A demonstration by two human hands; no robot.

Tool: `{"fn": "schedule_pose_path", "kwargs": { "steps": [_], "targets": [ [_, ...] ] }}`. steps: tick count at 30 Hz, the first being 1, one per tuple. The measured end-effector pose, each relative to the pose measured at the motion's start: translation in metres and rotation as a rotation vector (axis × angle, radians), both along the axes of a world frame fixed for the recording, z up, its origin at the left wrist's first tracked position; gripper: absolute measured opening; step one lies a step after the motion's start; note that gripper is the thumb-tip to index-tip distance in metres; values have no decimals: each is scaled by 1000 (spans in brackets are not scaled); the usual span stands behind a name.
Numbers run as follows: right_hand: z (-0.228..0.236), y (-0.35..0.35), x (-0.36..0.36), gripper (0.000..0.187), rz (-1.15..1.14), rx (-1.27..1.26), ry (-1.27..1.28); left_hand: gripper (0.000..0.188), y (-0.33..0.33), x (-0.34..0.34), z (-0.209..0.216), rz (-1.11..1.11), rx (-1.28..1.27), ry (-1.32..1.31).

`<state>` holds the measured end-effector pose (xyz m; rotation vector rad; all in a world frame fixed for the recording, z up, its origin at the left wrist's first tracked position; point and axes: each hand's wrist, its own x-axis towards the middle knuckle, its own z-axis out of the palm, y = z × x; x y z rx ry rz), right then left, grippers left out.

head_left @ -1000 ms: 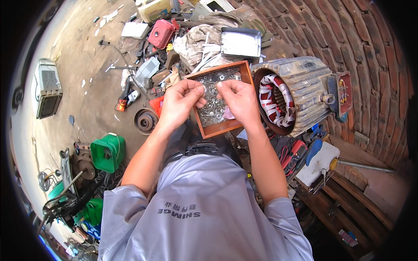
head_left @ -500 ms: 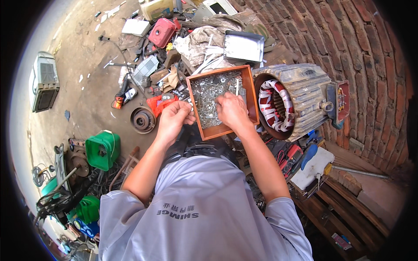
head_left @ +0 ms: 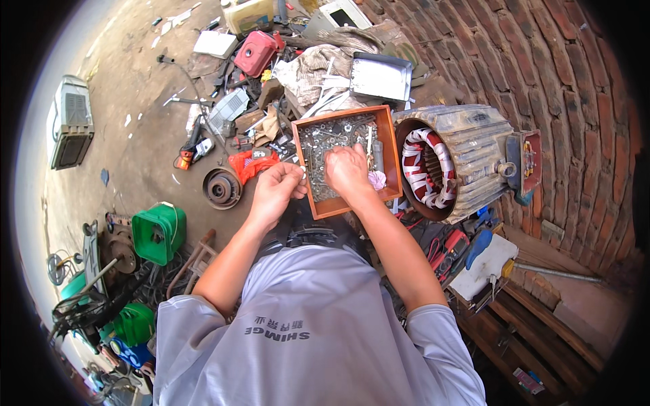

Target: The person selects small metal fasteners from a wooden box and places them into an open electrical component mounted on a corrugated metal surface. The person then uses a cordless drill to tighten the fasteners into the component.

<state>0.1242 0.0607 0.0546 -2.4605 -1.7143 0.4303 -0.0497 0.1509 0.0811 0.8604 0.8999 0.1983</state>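
Observation:
A reddish-brown wooden box (head_left: 395, 152) holds many small metal parts (head_left: 315, 155), among them nuts, washers and bolts. Inside it, my right hand (head_left: 347, 170) reaches down into these parts with bent fingers; the fingertips are hidden, and whatever they grip cannot be made out. By the box's left wall, my left hand (head_left: 276, 193) is closed in a pinch, thumb against the forefinger. Something small and pale may be between those fingertips, too small to name. A pink crumpled piece (head_left: 377, 179) and a grey cylinder (head_left: 378, 155) lie on the right side of the box.
A large motor housing (head_left: 467, 159) with wrapped red windings stands right of the box, near a brick wall (head_left: 542, 61). Beyond the box are a metal tray (head_left: 380, 76) and a red fuel can (head_left: 256, 53). A round metal part (head_left: 222, 188) and green container (head_left: 159, 233) lie left.
My right hand has shifted left within the box, uncovering the pink piece and grey cylinder. My left hand stays pinched by the box's left wall, moved slightly right.

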Motion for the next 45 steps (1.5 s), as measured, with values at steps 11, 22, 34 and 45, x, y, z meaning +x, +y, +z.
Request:
{"fn": "schedule_pose_path", "kwargs": {
  "steps": [11, 22, 34, 45],
  "targets": [
    [61, -35, 9, 5, -730, 367, 1469, 16, -7, 4, 8, 27, 74, -57],
    [184, -102, 33, 15, -535, 594, 1483, 9, -14, 31, 30, -147, 165, -58],
    [256, -176, 247, 17, -740, 511, 336, 6, -47, 52, 50, -204, 231, -41],
    [267, -164, 240, 21, -689, 344, 218, 4, -50, 82, 74, -148, 298, -118]
  ]
}}
